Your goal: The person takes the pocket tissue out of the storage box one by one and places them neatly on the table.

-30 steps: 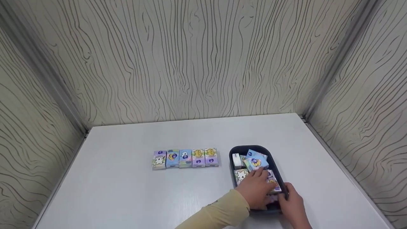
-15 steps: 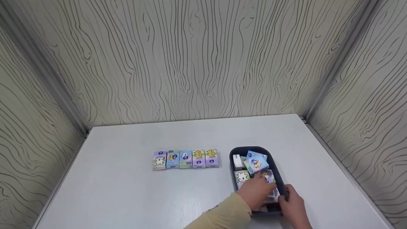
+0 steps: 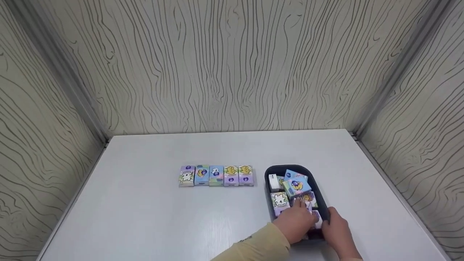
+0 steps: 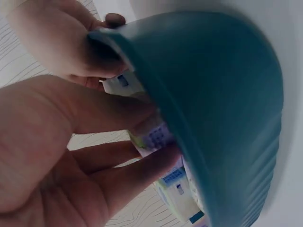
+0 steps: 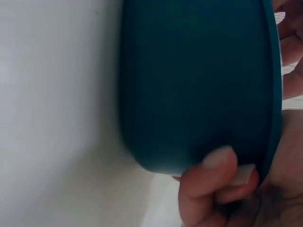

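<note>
A dark teal plastic bin [image 3: 319,190] on the right of the table holds several small cartoon-printed boxes. My left hand [image 3: 295,222] reaches inside it over the near left wall. In the left wrist view, its thumb and a finger pinch a small purple box [image 4: 154,135]; the palm hides much of that box in the head view. My right hand [image 3: 339,228] grips the bin's near right rim, fingertips [image 5: 220,158] curled against the outer wall. Ahead of the left fingers lies a blue box [image 3: 297,185]. Beside them is a white-and-purple box [image 3: 280,201] with a white character.
Several similar boxes stand flat in a side-by-side row left of the bin, from a purple one [image 3: 187,176] to a yellow-and-purple one [image 3: 245,175]. Wood-patterned panels [image 3: 224,72] enclose the white table [image 3: 145,217] at the back and sides.
The left hand has shifted among the boxes in the bin, and the boxes by its fingers have moved. The right hand keeps its grip on the rim. The head view has shifted slightly.
</note>
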Available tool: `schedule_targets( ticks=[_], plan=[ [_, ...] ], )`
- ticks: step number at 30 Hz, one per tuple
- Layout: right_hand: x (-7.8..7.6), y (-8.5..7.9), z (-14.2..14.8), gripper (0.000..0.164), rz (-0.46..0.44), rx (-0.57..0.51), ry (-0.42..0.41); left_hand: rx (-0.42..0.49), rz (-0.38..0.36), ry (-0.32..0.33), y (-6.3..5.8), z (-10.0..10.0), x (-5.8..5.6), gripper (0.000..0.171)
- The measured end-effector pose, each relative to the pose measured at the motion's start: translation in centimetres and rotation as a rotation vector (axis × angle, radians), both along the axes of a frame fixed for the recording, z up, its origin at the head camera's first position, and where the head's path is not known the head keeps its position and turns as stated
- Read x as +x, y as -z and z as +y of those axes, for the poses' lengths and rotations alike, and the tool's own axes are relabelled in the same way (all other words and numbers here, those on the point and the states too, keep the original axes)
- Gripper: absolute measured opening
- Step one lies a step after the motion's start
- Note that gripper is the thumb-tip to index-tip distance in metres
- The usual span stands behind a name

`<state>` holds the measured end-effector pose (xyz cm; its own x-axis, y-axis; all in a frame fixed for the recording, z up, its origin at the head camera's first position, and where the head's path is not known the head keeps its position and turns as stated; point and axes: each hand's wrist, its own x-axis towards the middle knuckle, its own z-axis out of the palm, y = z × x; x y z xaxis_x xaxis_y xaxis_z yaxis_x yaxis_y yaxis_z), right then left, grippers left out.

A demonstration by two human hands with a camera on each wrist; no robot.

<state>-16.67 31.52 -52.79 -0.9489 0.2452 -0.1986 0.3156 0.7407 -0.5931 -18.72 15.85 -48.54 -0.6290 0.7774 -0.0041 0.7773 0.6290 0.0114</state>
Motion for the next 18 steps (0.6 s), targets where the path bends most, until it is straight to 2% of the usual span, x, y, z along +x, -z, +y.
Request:
schedule_targets(
  ticks=[4, 8, 14, 18],
  plan=[
    [-0.1, -0.1, -0.4, 0.026, -0.012, 0.047, -0.009, 0.026, 0.0, -0.008, 0.4, 0.2, 0.0, 0.033],
    [-0.2, 0.1, -0.7, 0.03, -0.033, 0.052, 0.014, 0.037, 0.016, -0.015, 0.8, 0.4, 0.1, 0.033],
    [-0.2, 0.3, -0.5, 0.032, -0.043, 0.079, 0.033, 0.053, -0.05, -0.061, 1.1, 0.5, 0.2, 0.042],
    [-0.3, 0.2, -1.0, 0.035, -0.044, 0.076, 0.042, 0.131, -0.103, -0.123, 1.4, 0.0, 0.4, 0.048]
  ],
)
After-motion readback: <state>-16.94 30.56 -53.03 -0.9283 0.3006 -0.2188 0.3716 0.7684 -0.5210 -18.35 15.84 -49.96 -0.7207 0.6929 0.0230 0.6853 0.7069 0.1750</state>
